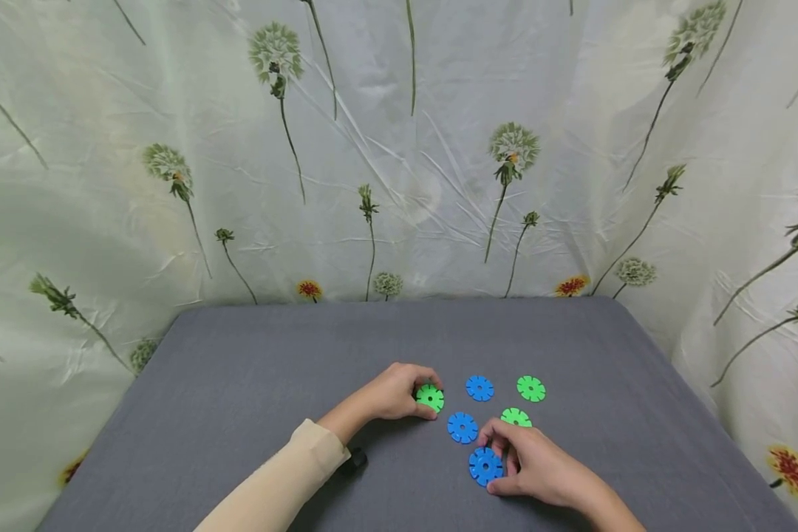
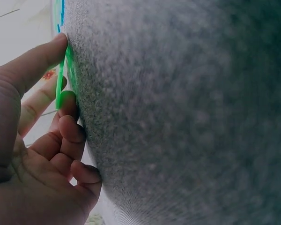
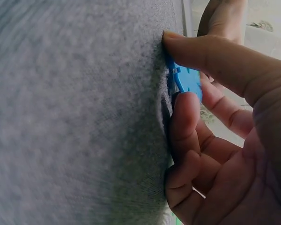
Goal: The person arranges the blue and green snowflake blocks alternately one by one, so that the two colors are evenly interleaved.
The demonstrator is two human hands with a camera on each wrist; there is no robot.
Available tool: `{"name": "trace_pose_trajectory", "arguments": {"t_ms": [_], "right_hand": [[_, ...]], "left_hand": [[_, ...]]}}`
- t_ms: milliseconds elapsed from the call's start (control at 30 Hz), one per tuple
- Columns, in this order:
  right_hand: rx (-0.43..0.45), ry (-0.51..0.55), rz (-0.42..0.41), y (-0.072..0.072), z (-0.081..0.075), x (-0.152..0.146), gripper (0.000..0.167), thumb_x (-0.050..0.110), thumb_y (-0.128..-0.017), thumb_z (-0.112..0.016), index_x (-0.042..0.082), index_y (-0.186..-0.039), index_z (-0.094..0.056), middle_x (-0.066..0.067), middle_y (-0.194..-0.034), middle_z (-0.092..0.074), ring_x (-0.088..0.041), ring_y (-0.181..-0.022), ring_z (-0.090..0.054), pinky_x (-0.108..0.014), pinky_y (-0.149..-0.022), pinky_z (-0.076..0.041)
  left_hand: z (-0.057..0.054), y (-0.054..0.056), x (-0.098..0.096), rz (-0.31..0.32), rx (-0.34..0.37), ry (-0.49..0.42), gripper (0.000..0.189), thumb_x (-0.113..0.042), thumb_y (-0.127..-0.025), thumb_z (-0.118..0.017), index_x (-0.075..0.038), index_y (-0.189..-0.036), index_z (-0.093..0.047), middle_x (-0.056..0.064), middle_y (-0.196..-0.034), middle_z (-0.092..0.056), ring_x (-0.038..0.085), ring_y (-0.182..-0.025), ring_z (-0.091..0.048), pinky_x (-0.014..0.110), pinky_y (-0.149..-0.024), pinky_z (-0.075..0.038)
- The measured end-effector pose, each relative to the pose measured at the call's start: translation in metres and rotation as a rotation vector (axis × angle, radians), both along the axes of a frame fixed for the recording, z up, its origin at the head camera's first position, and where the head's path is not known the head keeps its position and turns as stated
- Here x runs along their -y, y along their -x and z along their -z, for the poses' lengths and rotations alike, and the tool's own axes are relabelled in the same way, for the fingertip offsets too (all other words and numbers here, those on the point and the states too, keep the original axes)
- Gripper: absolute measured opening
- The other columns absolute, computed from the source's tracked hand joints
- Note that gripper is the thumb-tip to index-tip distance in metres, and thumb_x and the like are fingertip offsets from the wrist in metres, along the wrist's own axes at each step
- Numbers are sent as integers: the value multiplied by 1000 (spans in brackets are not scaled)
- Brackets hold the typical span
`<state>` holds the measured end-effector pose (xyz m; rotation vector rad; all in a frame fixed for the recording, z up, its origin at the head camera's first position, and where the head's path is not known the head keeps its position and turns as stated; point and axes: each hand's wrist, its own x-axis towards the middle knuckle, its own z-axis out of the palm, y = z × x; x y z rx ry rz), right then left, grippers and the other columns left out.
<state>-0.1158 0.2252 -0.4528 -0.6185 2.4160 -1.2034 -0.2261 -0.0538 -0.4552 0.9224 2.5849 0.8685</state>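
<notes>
My left hand (image 1: 397,393) holds a green notched plastic disc (image 1: 430,398) between thumb and fingers at the left of a small group. In the left wrist view that green disc (image 2: 60,86) appears edge-on, its lower edge tilted off the cloth. Nearer the front, the right hand (image 1: 532,463) pinches a blue notched disc (image 1: 485,466) by its rim. The right wrist view shows this blue disc (image 3: 191,83) between thumb and fingers, close to the cloth. Beside the right fingers lies another green disc (image 1: 515,417), partly covered by the hand.
Two more blue discs (image 1: 462,428) (image 1: 479,388) lie flat between the hands and behind. A further green disc (image 1: 530,389) is at the back right. Everything rests on a grey cloth-covered table (image 1: 273,369), with a flower-print curtain (image 1: 425,148) behind it.
</notes>
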Motion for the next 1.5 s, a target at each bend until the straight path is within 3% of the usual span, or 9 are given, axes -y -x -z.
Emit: {"name": "trace_pose_trajectory", "arguments": {"t_ms": [433, 867, 1200, 1500], "right_hand": [[25, 5, -36, 3, 0, -3, 51, 22, -84, -94, 18, -130, -72, 1, -98, -60, -2, -65, -56, -23, -62, -50], [50, -10, -44, 2, 0, -6, 50, 21, -85, -93, 18, -132, -75, 2, -100, -60, -2, -65, -57, -23, -63, -50], [4, 15, -56, 2, 2, -6, 49, 22, -85, -93, 17, -130, -75, 6, -99, -61, 1, -64, -57, -22, -65, -51], [-13, 21, -59, 2, 4, -7, 49, 24, -85, -93, 17, -129, -75, 6, -101, -61, 2, -66, -57, -22, -65, -51]], "left_hand": [[1, 4, 5, 20, 61, 4, 46, -26, -85, -95, -21, -127, -78, -1, -118, -72, 8, -94, -56, 26, -83, -49], [-3, 8, 12, 36, 49, 10, 40, -26, -83, -96, -20, -119, -79, -2, -108, -73, 8, -90, -58, 27, -81, -50], [-11, 18, 51, -32, 52, -20, 39, -27, -83, -96, -21, -117, -78, -5, -104, -72, 12, -89, -59, 31, -80, -51], [-18, 28, 100, -149, 21, -5, 41, -27, -84, -95, -19, -120, -78, -3, -101, -72, 12, -87, -60, 32, -78, -51]]}}
